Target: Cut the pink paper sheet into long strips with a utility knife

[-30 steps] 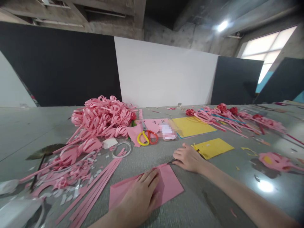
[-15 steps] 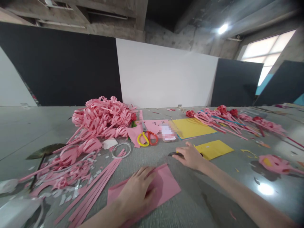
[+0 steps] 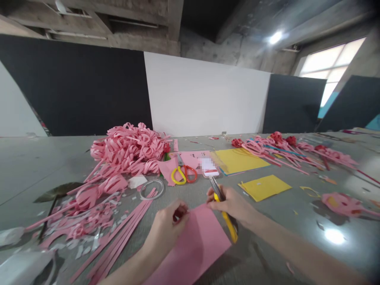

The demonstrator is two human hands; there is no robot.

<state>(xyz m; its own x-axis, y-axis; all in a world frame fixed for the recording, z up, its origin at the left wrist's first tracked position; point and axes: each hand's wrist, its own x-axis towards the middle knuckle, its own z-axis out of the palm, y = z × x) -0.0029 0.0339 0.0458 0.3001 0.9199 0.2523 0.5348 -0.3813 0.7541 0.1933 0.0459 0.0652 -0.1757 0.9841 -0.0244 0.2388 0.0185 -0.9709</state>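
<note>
A sheet of pink paper [image 3: 197, 241] lies in front of me, its upper edge raised toward my hands. My left hand [image 3: 170, 223] is closed in a pinch at the sheet's upper left edge, with the fingers curled. In my right hand [image 3: 230, 204] is a yellow and black utility knife [image 3: 227, 221], held at a slant with its metal end pointing up and away. The fingers of that hand also touch the sheet's upper right corner. Left of the sheet, several long pink paper strips [image 3: 124, 233] are fanned out.
Scissors [image 3: 182, 174] with yellow and red handles lie ahead, beside a phone [image 3: 210, 167]. A roll of clear tape [image 3: 151, 190] rests by the strips. Curled pink paper [image 3: 127, 148] is heaped at the left. Yellow sheets [image 3: 264, 187] and pink paper flowers [image 3: 338, 204] are on the right.
My right hand has lifted the utility knife from beside the yellow sheet and brought it left to the pink paper. My left hand, flat before, now pinches the paper's edge, which has been raised.
</note>
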